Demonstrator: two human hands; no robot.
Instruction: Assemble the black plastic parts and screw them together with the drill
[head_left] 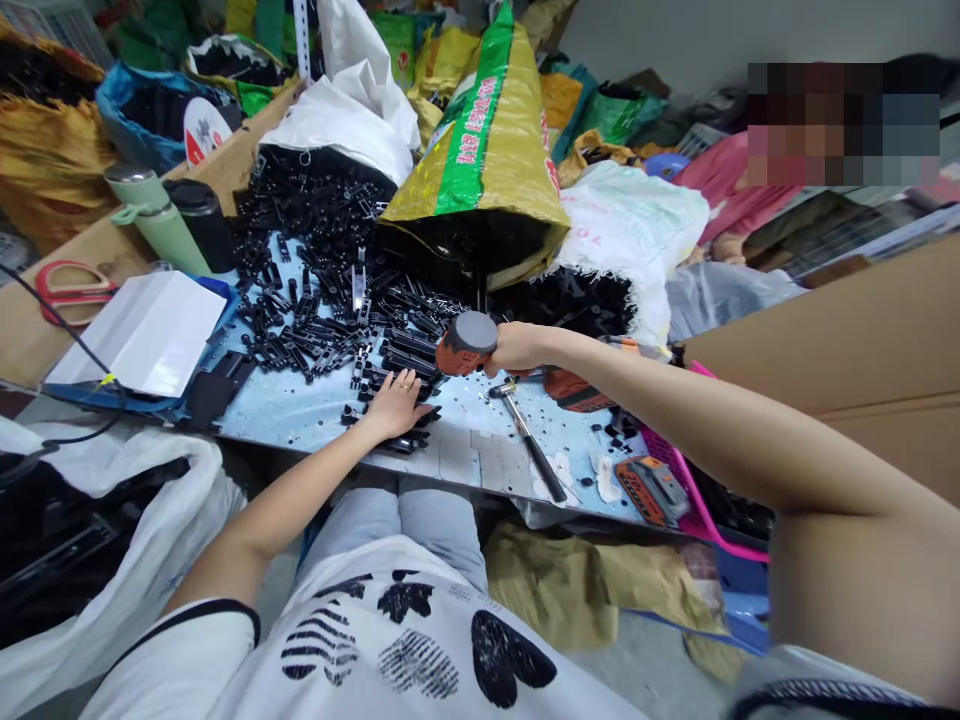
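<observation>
My right hand point(516, 347) is wrapped round the handle of an orange and black cordless drill point(466, 345), held above a row of black plastic parts point(409, 358) on the light-blue worktop. The tip of the drill is hidden from me. My left hand point(395, 403) lies with its fingers spread over the near end of that row, touching the parts. A ring shows on one finger. Right of the row lies a hammer point(534, 448) with a dark handle. Loose black parts point(300, 330) are heaped behind and left of my left hand.
Open sacks spill black parts: a yellow-green sack point(517, 150) and a white sack point(630, 215). Near the front edge lies a battery pack point(652, 490) beside a pink basket point(705, 520). At left stand a green flask point(169, 235), red scissors point(75, 290) and white paper point(142, 330). Another person sits at back right.
</observation>
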